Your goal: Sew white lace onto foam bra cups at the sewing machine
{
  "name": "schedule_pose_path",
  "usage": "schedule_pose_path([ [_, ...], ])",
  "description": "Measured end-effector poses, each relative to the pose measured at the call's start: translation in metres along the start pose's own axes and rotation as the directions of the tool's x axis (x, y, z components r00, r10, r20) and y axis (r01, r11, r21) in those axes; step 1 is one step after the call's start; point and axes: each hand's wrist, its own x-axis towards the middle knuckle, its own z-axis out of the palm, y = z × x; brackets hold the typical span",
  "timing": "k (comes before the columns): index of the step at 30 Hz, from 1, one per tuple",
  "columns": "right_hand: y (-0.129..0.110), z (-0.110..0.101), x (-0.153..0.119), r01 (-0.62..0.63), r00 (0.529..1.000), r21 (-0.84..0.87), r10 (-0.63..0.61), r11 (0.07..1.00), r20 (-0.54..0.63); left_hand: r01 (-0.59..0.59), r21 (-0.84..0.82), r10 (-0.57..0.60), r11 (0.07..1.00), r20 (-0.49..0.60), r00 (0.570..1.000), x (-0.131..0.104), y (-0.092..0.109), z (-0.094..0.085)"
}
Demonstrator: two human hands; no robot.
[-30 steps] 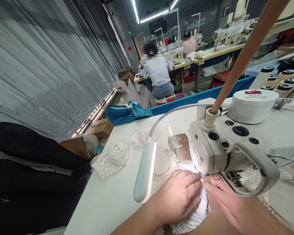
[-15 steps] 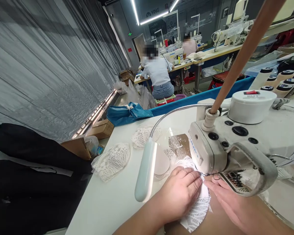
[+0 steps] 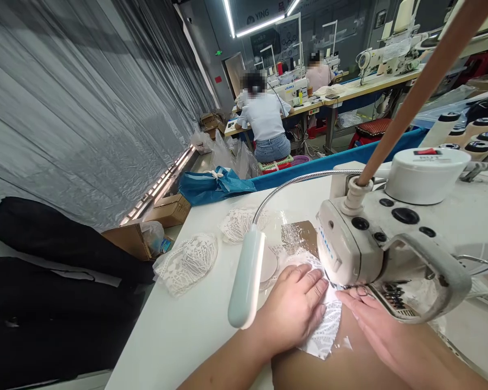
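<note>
Beside the sewing machine (image 3: 352, 246), a lace piece (image 3: 323, 331) is being pressed, apparently for stitching, by the flattened left hand (image 3: 296, 309), nothing gripped; steady guiding is seemingly being called for. Below it, the right hand (image 3: 378, 315) is being extended, hold unclear. Around it, a white table (image 3: 166, 336) and, beyond, a co-worker (image 3: 263, 116) are being seen.

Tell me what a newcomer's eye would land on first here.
The pale green lamp, lit along one side, stands out in the middle, over the white table. To its right, the left hand lies on white lace beside the machine head, the right hand close by. A huge grey curtain fills the upper left.
</note>
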Motion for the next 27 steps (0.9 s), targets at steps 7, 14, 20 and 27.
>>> schedule_pose_path([
  [7, 0.006, 0.002, -0.006, 0.054, 0.998, -0.056, -0.051, 0.997, 0.047, 0.019, 0.056, -0.019, 0.998, 0.005, 1.0, -0.003, 0.002, -0.006],
  [14, 0.004, -0.013, 0.005, 0.076, 0.989, -0.034, -0.071, 0.997, 0.127, -0.129, -0.079, 0.134, 0.989, 0.07, 0.988, -0.008, 0.007, -0.014],
  [20, 0.012, 0.003, -0.015, 0.143, 0.975, -0.096, -0.123, 0.985, 0.183, -0.192, -0.054, 0.197, 0.98, 0.094, 0.976, -0.006, 0.003, -0.013],
  [27, 0.019, 0.018, -0.026, 0.205, 0.963, -0.121, -0.177, 0.971, 0.204, -0.23, 0.003, 0.229, 0.973, 0.096, 0.969, -0.004, -0.002, -0.013],
])
